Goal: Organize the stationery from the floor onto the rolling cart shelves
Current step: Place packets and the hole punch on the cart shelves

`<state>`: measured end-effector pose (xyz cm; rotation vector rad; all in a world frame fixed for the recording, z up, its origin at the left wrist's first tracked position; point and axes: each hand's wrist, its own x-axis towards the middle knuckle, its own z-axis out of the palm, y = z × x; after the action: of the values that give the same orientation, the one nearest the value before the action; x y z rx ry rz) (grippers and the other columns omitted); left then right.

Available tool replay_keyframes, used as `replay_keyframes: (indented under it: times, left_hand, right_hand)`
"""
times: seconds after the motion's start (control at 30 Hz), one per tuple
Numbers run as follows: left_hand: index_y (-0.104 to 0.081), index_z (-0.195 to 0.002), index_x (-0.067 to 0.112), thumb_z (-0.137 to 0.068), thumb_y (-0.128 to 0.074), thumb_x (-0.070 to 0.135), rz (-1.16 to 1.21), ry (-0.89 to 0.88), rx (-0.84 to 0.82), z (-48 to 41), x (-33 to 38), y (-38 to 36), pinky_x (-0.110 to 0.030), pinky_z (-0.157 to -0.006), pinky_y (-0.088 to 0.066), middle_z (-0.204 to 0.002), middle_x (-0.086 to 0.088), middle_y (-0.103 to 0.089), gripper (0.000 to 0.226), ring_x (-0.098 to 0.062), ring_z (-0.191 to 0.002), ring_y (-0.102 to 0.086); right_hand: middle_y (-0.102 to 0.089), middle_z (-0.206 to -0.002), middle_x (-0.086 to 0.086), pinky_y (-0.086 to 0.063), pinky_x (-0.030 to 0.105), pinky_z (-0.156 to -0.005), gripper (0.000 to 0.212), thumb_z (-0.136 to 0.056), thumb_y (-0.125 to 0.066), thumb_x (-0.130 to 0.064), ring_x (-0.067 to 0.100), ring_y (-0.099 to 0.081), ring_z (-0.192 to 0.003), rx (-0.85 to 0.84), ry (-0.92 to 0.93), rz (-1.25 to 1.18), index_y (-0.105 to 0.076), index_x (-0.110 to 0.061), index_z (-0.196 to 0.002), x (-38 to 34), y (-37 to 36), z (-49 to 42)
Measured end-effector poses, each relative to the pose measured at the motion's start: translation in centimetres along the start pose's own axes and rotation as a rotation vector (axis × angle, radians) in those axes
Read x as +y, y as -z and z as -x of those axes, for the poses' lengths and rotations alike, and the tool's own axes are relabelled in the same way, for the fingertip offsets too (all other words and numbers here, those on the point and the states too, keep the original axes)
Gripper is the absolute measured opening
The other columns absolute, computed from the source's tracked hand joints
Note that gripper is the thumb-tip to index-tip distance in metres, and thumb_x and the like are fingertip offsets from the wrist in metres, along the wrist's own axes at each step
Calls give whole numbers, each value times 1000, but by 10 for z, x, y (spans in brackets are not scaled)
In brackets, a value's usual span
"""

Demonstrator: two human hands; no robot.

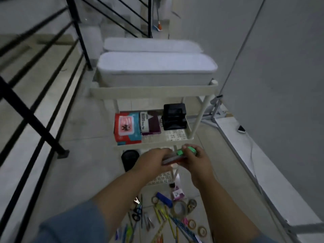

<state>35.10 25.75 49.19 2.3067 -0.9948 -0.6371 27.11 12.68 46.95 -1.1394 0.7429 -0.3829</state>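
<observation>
Both hands meet at lower centre of frame, just in front of the mid shelf's front rim. Left hand (152,159) curls round a flat orange-and-grey piece (171,160). Right hand (197,161) pinches a small glossy green plastic piece (186,151), fingers over its top. The two pieces touch; both blurred, so can't tell what kind they are.

Cream plastic rolling cart (152,91) fills centre frame: round tube legs, perforated shelf floors. Top tray carries two white oblong lidded boxes (156,67) w/ rounded corners, one behind the other. Mid shelf, left to right: red-and-teal soft pack (127,128), maroon cardboard box (150,125), black boxy hole punch (173,116). Lower shelf: black rounded matte object (130,159), partly hidden by left hand.

Bottom centre, on pale tile floor (78,172): blue oblong plastic block (164,199), brownish clear tape rolls (180,207), black-handled scissors (136,213), plus a scatter of thin pens & clips.
</observation>
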Motion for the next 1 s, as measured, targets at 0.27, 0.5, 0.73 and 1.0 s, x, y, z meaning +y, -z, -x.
replay_keyframes:
  times: [0.27, 0.5, 0.73, 1.0]
  left_hand:
    - [-59, -121, 20, -91, -57, 25, -238, -37, 127, -50, 18, 18, -31, -86, -48, -112, -5, -65, 31, -22, -102, -60]
    - [-62, -122, 14, -88, -63, 22, -194, 97, 176, -101, 2, 29, -29, -85, -46, -114, -11, -66, 35, -25, -104, -61]
    - [-62, -120, 10, -82, -69, 16, -241, 153, 85, -145, -2, 3, -30, -91, -45, -118, -13, -63, 39, -27, -109, -58]
    - [-55, -129, 7, -82, -71, 21, -319, 188, -45, -162, -10, 0, -28, -104, -38, -134, -11, -55, 51, -24, -123, -51]
  right_hand:
    - [-60, -104, 21, -59, 30, -65, 18, -92, -58, -17, 30, -64, -89, 33, -19, -162, -56, -6, -106, -30, -16, -37]
    - [-59, -91, 5, -46, 25, -60, 23, -100, -40, -19, 15, -54, -72, 347, -12, 22, -54, -5, -111, -6, 12, -64]
    - [-58, -96, 6, -48, 26, -64, 21, -100, -39, -19, 16, -55, -78, 292, -64, 65, -53, -8, -111, 2, 32, -86]
    - [-58, -91, 2, -47, 26, -64, 20, -100, -39, -20, 15, -55, -76, 259, -60, 71, -52, -10, -111, 6, 39, -96]
